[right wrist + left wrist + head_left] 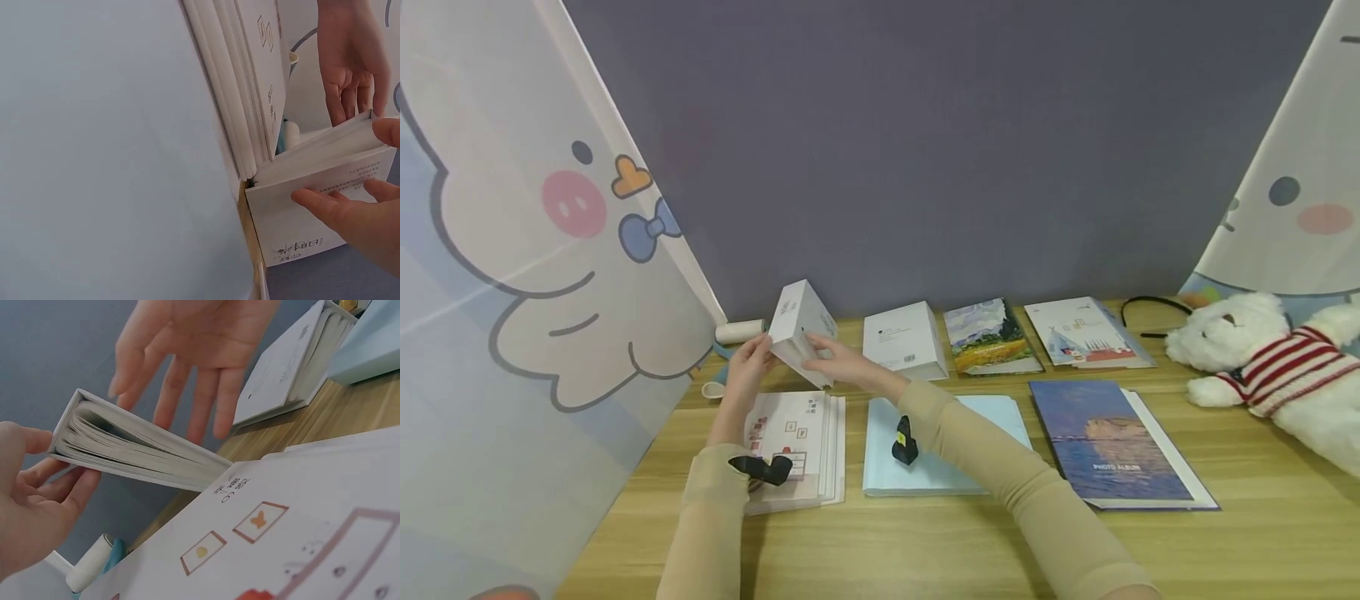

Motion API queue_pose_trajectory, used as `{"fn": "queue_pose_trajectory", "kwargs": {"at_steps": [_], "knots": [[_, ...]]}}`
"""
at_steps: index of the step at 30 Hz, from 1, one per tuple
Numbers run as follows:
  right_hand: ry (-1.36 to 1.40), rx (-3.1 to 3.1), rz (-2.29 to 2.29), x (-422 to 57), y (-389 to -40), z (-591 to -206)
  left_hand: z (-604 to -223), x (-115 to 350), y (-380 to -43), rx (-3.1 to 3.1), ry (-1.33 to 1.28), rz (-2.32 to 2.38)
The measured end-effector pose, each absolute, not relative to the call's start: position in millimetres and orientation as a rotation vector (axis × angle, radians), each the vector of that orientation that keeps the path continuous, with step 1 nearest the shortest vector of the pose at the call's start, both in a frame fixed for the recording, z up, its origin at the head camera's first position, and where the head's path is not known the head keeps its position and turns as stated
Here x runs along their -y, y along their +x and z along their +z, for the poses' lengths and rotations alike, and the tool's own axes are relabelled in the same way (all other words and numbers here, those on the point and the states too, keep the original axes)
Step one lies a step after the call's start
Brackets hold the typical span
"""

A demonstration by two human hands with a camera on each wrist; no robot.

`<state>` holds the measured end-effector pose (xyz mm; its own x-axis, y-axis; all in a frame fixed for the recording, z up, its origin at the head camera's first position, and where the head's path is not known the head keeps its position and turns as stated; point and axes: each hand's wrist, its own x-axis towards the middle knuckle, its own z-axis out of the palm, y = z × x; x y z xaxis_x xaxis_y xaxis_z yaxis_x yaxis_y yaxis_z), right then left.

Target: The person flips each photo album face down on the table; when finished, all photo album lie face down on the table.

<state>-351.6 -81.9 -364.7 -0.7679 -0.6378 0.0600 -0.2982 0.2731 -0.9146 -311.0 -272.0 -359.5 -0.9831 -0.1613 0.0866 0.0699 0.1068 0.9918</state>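
A thick white album point(805, 321) stands tilted on end at the back left, its page edges facing the left wrist camera. My left hand point(749, 367) pinches its spine side, thumb on one cover and fingers on the other. Close to the opposite cover is my right hand point(842, 364), its fingers spread and fairly straight at the cover's edge. In the right wrist view the right fingers point(331, 206) lie along the printed cover. A stack of white picture-covered albums point(793, 446) lies just in front of the held album.
Another white album point(901, 340), a landscape-painted album point(988, 333) and a tent-picture album point(1078, 333) line the back. In front lie a pale blue album point(880, 458) and a blue photo album point(1097, 442). A teddy bear point(1277, 358) is right; a white roll point(740, 332) is left.
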Motion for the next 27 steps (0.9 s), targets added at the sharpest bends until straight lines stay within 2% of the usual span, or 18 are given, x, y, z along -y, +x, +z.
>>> {"fn": "queue_pose_trajectory", "kwargs": {"at_steps": [11,19,27], "knots": [[-0.826,-2.246,-1.51,87,-349,-359,-363,268,-312,2.134,0.01,-2.084],[-0.643,-2.221,-1.708,83,-350,-351,-365,260,-314,2.233,-0.199,-2.098],[-0.48,-2.271,-1.73,75,-358,-351,-365,253,-321,2.4,-0.222,-2.0]]}}
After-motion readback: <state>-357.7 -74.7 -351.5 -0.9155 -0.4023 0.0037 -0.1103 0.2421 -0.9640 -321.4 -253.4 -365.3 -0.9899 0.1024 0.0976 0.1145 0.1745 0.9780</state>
